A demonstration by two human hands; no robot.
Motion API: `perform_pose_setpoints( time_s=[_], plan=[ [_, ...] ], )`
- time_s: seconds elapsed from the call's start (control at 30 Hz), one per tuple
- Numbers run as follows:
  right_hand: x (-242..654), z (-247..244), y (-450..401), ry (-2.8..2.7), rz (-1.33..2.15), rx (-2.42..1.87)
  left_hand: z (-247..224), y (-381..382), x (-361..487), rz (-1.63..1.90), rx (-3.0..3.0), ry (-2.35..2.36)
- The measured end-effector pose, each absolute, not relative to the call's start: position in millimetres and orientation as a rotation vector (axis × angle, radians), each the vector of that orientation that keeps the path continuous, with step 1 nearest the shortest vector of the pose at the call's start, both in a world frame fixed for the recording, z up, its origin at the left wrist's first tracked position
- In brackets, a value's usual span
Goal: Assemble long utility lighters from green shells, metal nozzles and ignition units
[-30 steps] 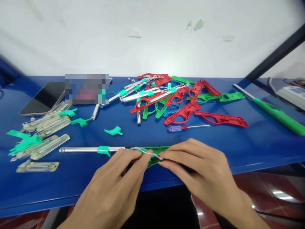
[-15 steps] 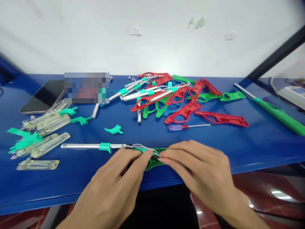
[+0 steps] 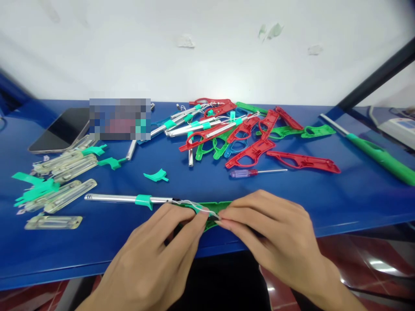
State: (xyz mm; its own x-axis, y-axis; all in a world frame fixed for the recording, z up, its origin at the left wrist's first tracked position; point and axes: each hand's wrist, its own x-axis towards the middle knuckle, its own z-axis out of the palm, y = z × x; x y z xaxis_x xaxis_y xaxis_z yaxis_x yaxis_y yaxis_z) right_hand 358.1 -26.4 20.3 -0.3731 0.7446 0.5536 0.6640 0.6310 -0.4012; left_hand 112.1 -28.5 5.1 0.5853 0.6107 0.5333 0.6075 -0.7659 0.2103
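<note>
At the table's near edge lies a green lighter casing half [image 3: 223,204], partly hidden by my fingers. A silver metal tube [image 3: 113,198] stretches left from it, wearing a teal clip [image 3: 143,201]. A thin white wire [image 3: 191,203] runs from the tube's end over the casing to a small black part [image 3: 214,218]. My left hand [image 3: 152,250] is closed, thumb and forefinger pressing at the black part and wire. From the other side, my right hand [image 3: 275,229] pinches the same black part with closed fingertips. Both palms face down, hiding much of the casing.
Behind the hands lie a purple-handled screwdriver [image 3: 244,173], red casing halves [image 3: 251,153] and several metal tubes [image 3: 181,129]. Clear fuel tanks [image 3: 69,194], teal triggers [image 3: 157,175] and a phone [image 3: 60,129] sit left. An assembled green lighter [image 3: 379,155] rests right.
My fingertips have shifted slightly at the black part, and the white wire sits a little lower over the casing. Less of the casing's near edge shows. The rest lies as before.
</note>
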Motion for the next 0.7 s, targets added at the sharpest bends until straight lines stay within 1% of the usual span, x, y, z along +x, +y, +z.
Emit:
perform_pose_setpoints(
  time_s=[0.2,0.5,0.7],
  plan=[
    [359.1,21.0,-25.9,-2.129,0.154,-1.067,5.5,-29.6,112.3,0.945,2.773,1.078],
    [360.8,22.9,-26.8,-2.204,0.019,-1.006,8.9,-30.0,113.7,0.918,2.779,1.081],
    [361.5,24.7,-27.3,-2.272,0.026,-1.014,8.6,-29.7,112.8,0.852,2.826,1.040]
  ],
)
